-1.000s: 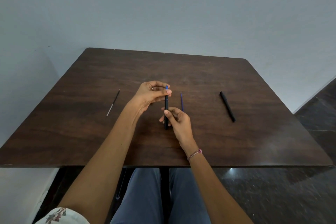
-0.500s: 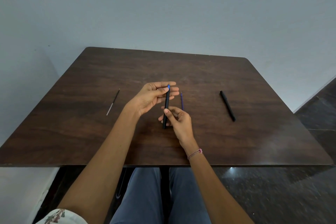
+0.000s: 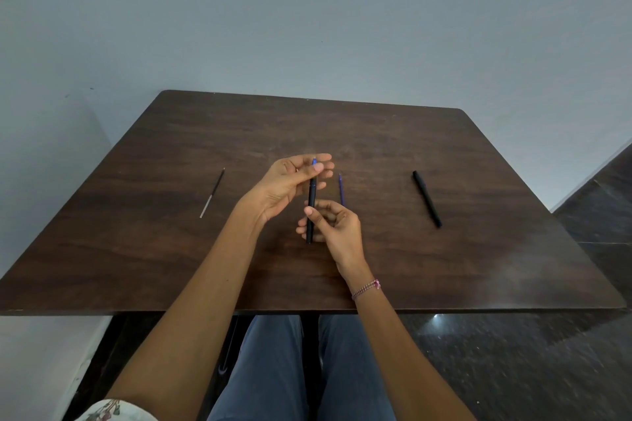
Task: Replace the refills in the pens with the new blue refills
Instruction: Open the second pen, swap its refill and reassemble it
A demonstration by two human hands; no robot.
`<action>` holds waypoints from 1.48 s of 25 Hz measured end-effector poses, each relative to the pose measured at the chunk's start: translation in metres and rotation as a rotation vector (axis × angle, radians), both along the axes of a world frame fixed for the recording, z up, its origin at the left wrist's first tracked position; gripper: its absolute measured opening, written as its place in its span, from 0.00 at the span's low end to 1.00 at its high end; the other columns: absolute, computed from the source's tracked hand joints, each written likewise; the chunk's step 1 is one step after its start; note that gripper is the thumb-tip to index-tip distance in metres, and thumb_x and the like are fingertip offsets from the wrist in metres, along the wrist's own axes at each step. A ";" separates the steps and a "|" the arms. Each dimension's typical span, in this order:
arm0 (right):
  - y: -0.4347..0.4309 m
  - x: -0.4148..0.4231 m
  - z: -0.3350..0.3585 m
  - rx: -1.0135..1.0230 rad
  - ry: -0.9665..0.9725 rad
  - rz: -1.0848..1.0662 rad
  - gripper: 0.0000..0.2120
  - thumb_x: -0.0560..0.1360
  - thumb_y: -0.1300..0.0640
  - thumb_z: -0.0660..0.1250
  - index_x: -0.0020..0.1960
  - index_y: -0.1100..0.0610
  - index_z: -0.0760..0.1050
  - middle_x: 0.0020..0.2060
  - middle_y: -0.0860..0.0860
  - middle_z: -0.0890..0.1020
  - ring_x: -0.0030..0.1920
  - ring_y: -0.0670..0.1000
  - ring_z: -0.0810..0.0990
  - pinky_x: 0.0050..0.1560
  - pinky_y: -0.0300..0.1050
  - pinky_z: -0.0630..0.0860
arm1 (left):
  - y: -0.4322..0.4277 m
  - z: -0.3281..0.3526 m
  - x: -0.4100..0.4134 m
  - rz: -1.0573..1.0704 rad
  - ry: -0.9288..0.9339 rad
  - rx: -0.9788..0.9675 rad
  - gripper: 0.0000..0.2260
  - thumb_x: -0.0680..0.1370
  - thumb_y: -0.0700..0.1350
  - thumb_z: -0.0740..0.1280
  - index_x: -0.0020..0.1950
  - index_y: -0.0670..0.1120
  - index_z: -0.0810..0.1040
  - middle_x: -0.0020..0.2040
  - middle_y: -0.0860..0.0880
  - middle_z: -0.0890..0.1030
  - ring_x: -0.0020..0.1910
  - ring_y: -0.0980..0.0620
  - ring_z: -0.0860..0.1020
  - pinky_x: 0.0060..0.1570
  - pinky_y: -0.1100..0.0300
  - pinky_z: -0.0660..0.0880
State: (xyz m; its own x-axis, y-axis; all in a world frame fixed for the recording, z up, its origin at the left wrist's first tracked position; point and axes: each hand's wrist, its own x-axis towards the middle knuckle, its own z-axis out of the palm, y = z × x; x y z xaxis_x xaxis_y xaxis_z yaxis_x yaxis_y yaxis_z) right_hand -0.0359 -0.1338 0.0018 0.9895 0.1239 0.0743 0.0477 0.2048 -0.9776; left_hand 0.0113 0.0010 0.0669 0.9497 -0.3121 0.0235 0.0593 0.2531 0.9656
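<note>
- An old refill (image 3: 212,192), dark with a pale near end, lay alone at the left of the worktop (image 3: 136,249), its long axis running from near-left to far-right, well apart from both hands.
- The left hand (image 3: 287,183) was closed lightly at the top of a black pen barrel (image 3: 311,212), thumb and fingers pinching around the blue refill tip (image 3: 314,161) that stood out of it.
- The barrel was held above the worktop's middle, nearly upright in the view, long axis running near to far, blue end pointing away from the person.
- The right hand (image 3: 333,225) was clamped on the barrel's lower half.
- Judged from this, the step in hand was seating the new blue refill in the first pen; next would call for pushing it fully home and closing the pen's end.
- A spare blue refill (image 3: 341,189) lay just right of the hands, pointing away.
- A second black pen (image 3: 426,198) lay further right, angled from far-left to near-right, apparently untouched.
</note>
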 end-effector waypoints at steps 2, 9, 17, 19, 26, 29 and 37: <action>0.000 0.000 0.000 0.002 -0.005 0.002 0.07 0.74 0.56 0.70 0.51 0.57 0.79 0.36 0.55 0.85 0.38 0.55 0.85 0.38 0.45 0.82 | 0.002 -0.001 -0.002 -0.133 0.055 -0.085 0.15 0.82 0.42 0.55 0.67 0.42 0.72 0.61 0.42 0.80 0.61 0.45 0.78 0.57 0.57 0.77; -0.002 0.001 0.000 -0.012 -0.008 0.002 0.07 0.75 0.57 0.69 0.53 0.57 0.78 0.36 0.55 0.85 0.38 0.55 0.85 0.41 0.49 0.83 | 0.001 -0.003 -0.003 -0.107 0.017 -0.079 0.13 0.80 0.34 0.57 0.60 0.42 0.77 0.54 0.42 0.83 0.56 0.44 0.81 0.50 0.59 0.79; 0.000 0.000 -0.001 -0.029 -0.011 0.028 0.08 0.75 0.57 0.70 0.53 0.57 0.78 0.37 0.55 0.85 0.38 0.54 0.85 0.42 0.48 0.83 | 0.003 -0.003 0.000 0.052 0.015 0.031 0.12 0.73 0.42 0.70 0.56 0.43 0.79 0.49 0.44 0.85 0.51 0.46 0.83 0.44 0.63 0.79; -0.001 0.001 -0.001 -0.006 -0.010 0.012 0.08 0.75 0.57 0.69 0.53 0.57 0.78 0.36 0.55 0.85 0.38 0.54 0.85 0.41 0.48 0.83 | 0.003 -0.002 0.000 0.002 0.015 0.001 0.12 0.79 0.44 0.62 0.60 0.42 0.78 0.54 0.42 0.83 0.55 0.45 0.81 0.47 0.61 0.79; 0.000 0.000 -0.001 0.019 -0.012 0.009 0.08 0.75 0.57 0.69 0.54 0.57 0.79 0.36 0.55 0.85 0.38 0.54 0.85 0.40 0.46 0.83 | 0.008 0.000 0.000 -0.012 -0.002 -0.012 0.13 0.80 0.34 0.58 0.58 0.42 0.80 0.53 0.41 0.83 0.55 0.44 0.81 0.48 0.59 0.79; -0.001 0.000 0.000 0.026 -0.011 0.013 0.09 0.75 0.57 0.69 0.54 0.57 0.79 0.36 0.55 0.85 0.38 0.54 0.85 0.41 0.47 0.83 | 0.006 -0.002 0.000 0.022 -0.002 -0.030 0.11 0.78 0.34 0.62 0.54 0.43 0.81 0.51 0.43 0.84 0.53 0.45 0.82 0.46 0.60 0.80; 0.003 -0.001 -0.001 -0.001 0.014 0.033 0.12 0.75 0.58 0.69 0.56 0.62 0.77 0.37 0.55 0.85 0.38 0.53 0.85 0.38 0.42 0.81 | 0.003 -0.013 0.000 0.232 -0.008 -0.005 0.09 0.69 0.38 0.72 0.48 0.46 0.79 0.36 0.53 0.82 0.38 0.54 0.81 0.45 0.56 0.78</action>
